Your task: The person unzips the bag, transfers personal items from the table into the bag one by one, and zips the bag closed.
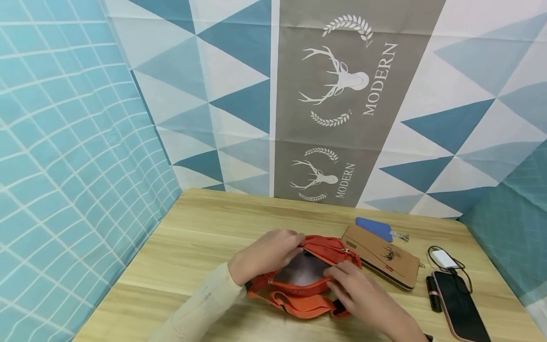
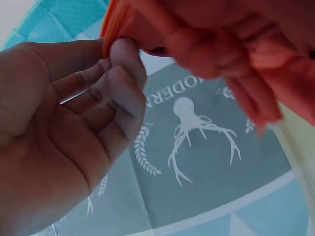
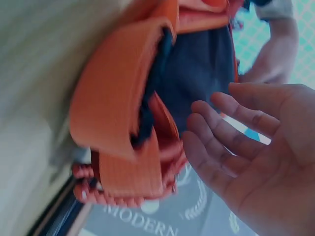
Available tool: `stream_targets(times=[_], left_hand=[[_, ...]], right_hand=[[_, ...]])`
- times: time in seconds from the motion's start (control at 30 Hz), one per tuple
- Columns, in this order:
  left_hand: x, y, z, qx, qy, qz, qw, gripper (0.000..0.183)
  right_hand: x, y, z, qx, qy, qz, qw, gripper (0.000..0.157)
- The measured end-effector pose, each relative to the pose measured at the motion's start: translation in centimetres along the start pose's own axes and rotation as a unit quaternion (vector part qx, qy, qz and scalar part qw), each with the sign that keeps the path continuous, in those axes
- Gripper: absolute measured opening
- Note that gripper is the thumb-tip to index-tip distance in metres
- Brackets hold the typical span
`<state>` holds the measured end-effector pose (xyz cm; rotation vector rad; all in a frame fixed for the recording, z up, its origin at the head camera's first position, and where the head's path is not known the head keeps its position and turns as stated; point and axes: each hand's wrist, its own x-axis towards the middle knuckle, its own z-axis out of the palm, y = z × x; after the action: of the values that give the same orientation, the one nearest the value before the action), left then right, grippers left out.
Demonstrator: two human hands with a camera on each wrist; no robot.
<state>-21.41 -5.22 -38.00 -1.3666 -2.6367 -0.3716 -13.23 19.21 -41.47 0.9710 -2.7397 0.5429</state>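
An orange-red waist bag (image 1: 295, 289) lies on the table with its zipped mouth spread, showing a grey lining (image 1: 303, 270). Its broad orange strap (image 3: 115, 88) loops along the near side. At the far rim, my left hand (image 1: 271, 251) pinches the zipped edge between thumb and forefinger, as the left wrist view shows. My right hand (image 1: 359, 294) is at the near right rim, fingertips against the bag in the head view. Seen from the right wrist, its fingers (image 3: 209, 135) are loosely bent and apart from the thumb. Nothing shows between them.
Right of the bag lies a brown notebook (image 1: 384, 256), with a blue card holder (image 1: 373, 228) behind it. Farther right are a white charger (image 1: 443, 259) with a black cable, a small black tube (image 1: 433, 294) and a phone (image 1: 461, 306). Patterned cloth (image 1: 239, 95) hangs behind the table.
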Motion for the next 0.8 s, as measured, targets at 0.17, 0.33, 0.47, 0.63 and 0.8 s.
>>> stream_targets(times=[0.17,0.33,0.47,0.63,0.8], left_hand=[[0.2,0.2,0.0,-0.01,-0.008,-0.004,0.9999,0.009],[0.3,0.0,-0.1,-0.009,-0.014,-0.013,0.9998,0.008],[0.3,-0.2,-0.1,-0.007,-0.011,-0.012,0.9998,0.008],[0.2,-0.2,-0.1,-0.004,-0.009,-0.012,0.9999,0.007],[0.2,-0.2,-0.2,-0.003,-0.011,-0.013,0.9998,0.008]], right_hand=[[-0.8,1.3,-1.5,-0.002,0.061,0.024,0.998,0.018],[-2.3,2.9,-2.7,-0.019,0.091,0.081,0.992,0.019],[-3.4,4.4,-3.8,-0.032,0.044,0.167,0.984,0.014],[-4.6,7.0,-5.3,-0.03,-0.013,0.237,0.971,0.017],[-6.4,10.1,-6.7,-0.041,-0.017,0.257,0.965,0.018]])
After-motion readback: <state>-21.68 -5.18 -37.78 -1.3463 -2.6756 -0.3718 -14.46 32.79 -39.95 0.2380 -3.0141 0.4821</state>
